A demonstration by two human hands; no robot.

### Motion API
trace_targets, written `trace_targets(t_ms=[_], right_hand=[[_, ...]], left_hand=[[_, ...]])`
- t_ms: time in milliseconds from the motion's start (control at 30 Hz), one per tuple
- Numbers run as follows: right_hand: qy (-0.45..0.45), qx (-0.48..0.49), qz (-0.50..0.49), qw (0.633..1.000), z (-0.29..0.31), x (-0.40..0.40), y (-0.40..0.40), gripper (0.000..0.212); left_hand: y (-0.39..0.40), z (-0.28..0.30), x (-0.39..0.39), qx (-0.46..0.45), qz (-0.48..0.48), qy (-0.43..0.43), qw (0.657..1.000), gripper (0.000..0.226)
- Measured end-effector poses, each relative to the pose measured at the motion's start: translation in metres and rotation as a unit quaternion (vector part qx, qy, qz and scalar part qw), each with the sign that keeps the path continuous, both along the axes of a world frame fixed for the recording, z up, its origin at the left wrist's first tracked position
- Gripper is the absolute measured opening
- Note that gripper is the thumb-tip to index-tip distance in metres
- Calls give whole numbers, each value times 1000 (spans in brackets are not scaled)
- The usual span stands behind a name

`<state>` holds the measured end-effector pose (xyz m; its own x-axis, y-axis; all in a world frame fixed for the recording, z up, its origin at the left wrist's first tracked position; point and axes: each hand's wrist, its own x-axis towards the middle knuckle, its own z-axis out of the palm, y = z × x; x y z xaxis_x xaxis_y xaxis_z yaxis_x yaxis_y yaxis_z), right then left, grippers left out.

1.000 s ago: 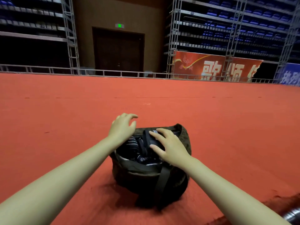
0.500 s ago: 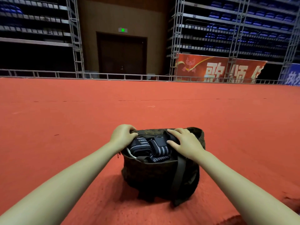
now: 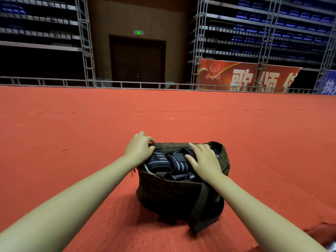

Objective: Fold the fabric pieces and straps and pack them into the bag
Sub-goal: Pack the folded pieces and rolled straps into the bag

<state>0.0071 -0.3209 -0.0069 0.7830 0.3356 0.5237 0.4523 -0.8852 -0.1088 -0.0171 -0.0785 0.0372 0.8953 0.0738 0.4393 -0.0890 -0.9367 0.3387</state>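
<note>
Head view:
Bag: dark olive, stood open on the red carpet.
Straps: striped, folded, packed inside the bag.
Left hand: fingers curled, gripped the bag's left rim.
Right hand: fingers spread, pressed on the straps.

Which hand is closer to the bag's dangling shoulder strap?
Right. The right hand rests on the contents just above the strap; the left hand grips the bag's far left rim.

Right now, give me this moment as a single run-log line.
stage: packing | bag: open, on red floor | striped straps: inside | left hand: grips bag's far rim | right hand: flat on contents
</note>
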Motion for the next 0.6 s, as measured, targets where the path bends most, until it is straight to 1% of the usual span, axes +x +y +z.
trace_targets(t_ms=[67, 167, 267, 367, 433, 467, 500, 533, 567, 600], right_hand=[[-30, 22, 32, 999, 4, -2, 6, 65], [-49, 15, 88, 995, 8, -10, 17, 63], [-36, 21, 146, 988, 13, -28, 27, 61], [-23, 5, 194, 981, 8, -48, 22, 57], [-65, 7, 198, 978, -1, -56, 6, 50], [-101, 25, 179, 978, -5, -57, -5, 46], [-128, 57, 134, 981, -8, -54, -17, 43], [-137, 95, 63, 984, -9, -48, -30, 42], [-118, 130, -19, 984, -8, -42, -42, 43], [-68, 157, -96, 980, -5, -34, -52, 46]], left_hand=[[4, 2, -7, -16, 4, 4, 1000, 27], [16, 3, -17, -56, 31, 6, 998, 27], [23, 1, -26, -72, 25, 39, 996, 25], [26, 1, -27, -107, 22, 68, 992, 28], [29, 5, -29, -107, 36, 75, 991, 30], [29, 6, -31, -105, 44, 81, 990, 30], [30, 7, -33, -101, 52, 93, 989, 30], [29, 7, -37, -98, 57, 109, 988, 29], [27, 7, -41, -99, 58, 130, 985, 28], [25, 6, -46, -108, 54, 150, 981, 30]])
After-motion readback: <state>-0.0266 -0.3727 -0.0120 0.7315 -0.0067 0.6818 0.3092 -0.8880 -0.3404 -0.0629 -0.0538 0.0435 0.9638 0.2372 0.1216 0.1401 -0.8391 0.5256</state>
